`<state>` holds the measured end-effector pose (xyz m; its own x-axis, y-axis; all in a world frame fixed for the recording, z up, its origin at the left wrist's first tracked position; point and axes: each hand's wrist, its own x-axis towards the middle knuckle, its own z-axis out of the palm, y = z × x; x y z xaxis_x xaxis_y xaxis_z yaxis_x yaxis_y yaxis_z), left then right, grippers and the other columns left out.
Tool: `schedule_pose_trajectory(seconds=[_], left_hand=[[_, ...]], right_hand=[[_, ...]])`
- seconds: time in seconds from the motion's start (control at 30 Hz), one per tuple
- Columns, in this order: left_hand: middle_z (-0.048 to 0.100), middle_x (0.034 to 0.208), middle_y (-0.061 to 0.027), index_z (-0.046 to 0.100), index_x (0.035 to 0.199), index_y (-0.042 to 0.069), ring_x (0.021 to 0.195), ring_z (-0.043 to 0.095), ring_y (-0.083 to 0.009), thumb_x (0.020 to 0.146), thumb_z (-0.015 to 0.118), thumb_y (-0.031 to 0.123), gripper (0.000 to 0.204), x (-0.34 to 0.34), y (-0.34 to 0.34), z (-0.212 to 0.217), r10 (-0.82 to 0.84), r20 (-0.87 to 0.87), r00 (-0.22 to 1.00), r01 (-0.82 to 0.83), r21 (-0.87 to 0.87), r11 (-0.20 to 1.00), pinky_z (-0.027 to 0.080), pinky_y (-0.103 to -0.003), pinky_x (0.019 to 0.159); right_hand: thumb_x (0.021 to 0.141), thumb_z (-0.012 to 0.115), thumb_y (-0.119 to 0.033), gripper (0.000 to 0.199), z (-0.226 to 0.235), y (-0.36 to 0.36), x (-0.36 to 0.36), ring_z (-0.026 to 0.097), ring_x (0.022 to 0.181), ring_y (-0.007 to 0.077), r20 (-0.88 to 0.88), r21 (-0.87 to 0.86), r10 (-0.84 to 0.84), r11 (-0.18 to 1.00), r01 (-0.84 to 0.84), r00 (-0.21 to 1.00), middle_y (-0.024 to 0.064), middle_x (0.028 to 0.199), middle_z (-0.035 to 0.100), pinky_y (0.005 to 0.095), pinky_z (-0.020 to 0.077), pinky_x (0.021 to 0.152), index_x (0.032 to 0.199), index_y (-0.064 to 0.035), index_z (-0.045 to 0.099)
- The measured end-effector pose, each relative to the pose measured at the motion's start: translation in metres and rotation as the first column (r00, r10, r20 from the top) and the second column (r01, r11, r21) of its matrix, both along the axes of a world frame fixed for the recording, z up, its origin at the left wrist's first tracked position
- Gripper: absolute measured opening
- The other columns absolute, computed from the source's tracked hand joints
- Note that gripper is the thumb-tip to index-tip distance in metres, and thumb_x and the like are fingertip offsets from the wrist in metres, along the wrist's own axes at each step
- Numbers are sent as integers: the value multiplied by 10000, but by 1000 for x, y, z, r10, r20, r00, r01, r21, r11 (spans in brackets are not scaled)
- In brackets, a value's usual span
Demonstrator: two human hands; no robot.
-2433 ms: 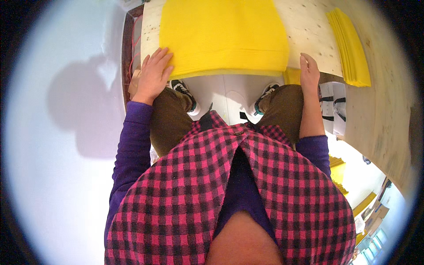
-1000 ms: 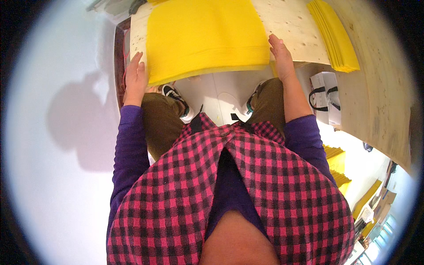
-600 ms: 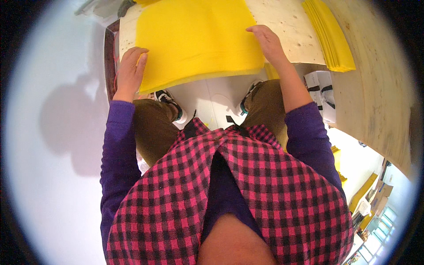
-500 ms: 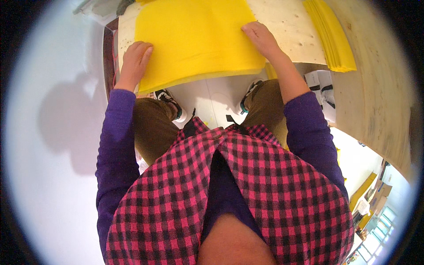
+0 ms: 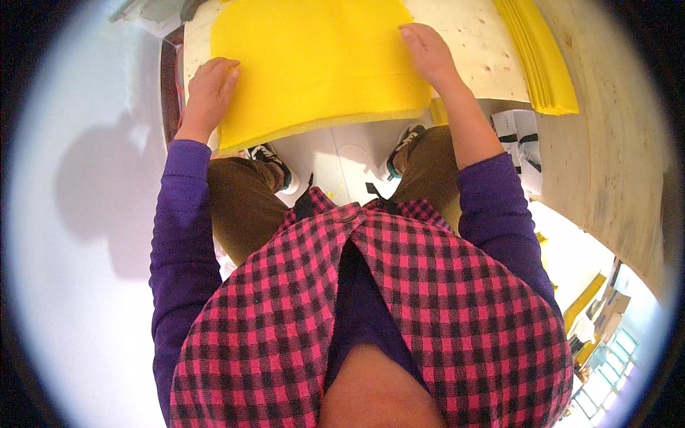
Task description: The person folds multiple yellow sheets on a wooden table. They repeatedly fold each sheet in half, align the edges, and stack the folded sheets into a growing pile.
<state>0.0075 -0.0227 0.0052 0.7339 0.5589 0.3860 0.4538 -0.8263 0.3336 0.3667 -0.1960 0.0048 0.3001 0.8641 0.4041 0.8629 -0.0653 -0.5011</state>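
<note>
A yellow fabric sheet (image 5: pixel 314 71) lies over the pale wooden tabletop in front of me, its near edge hanging slightly past the table's front. More than one layer shows along that edge. My left hand (image 5: pixel 208 96) is at the sheet's left side, thumb and fingers a little apart, fingertips at the border. My right hand (image 5: pixel 430 55) is at the right side, fingers loosely stretched over the border. Neither hand visibly pinches the fabric, though the undersides of the fingers are hidden.
A folded stack of yellow fabric (image 5: pixel 539 60) lies to the right on the wooden tabletop (image 5: pixel 478 53). A curved-looking wooden panel (image 5: pixel 592 143) borders the right side. White bags with black straps (image 5: pixel 524 146) stand beneath. A white wall (image 5: pixel 85 235) is close on the left.
Both hands have shifted outward and slightly away from me, and their fingers look looser. The sheet's left edge sits a little farther left.
</note>
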Motion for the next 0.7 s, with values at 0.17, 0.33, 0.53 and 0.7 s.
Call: schedule_pose_trajectory(seconds=[0.17, 0.33, 0.53, 0.7], left_hand=[[540, 1214, -169, 552, 1179, 46, 1175, 474, -297, 936, 463, 262, 337, -9, -9, 5, 39, 96, 995, -35, -43, 998, 356, -373, 992], [336, 1400, -159, 329, 1362, 39, 1305, 313, -264, 969, 330, 394, 530, -18, -31, -3, 493, 393, 777, -33, -756, 654, 250, -357, 1066], [242, 1455, -166, 236, 1413, 48, 1353, 225, -260, 978, 268, 454, 596, -22, -44, -7, 614, 380, 692, 204, -919, 339, 167, -369, 1106], [290, 1439, -152, 280, 1399, 43, 1333, 274, -255, 973, 292, 448, 589, -18, -52, 3, 609, 330, 721, 65, -908, 415, 194, -363, 1095]], right_hand=[[959, 348, -403, 521, 0, -32, 8, 411, 1245, 251, -705, -19, -119, 989, 149, 699, 135, 1338, 445, 362, 305, 1046, 1288, -14, 455], [963, 299, -462, 641, -16, -47, 6, 272, 1336, 258, -907, 5, -65, 986, 165, 416, 153, 1455, 262, 365, 207, 1102, 1393, 11, 264], [962, 283, -484, 683, -19, -59, -10, 157, 1380, 257, -912, -84, -60, 996, -41, 405, 182, 1483, 169, 359, 150, 1114, 1418, 14, 179], [915, 380, -537, 745, -21, -64, -18, 298, 1323, 270, -954, 46, 8, 992, 119, 299, 182, 1427, 316, 352, 218, 1079, 1372, 46, 295]])
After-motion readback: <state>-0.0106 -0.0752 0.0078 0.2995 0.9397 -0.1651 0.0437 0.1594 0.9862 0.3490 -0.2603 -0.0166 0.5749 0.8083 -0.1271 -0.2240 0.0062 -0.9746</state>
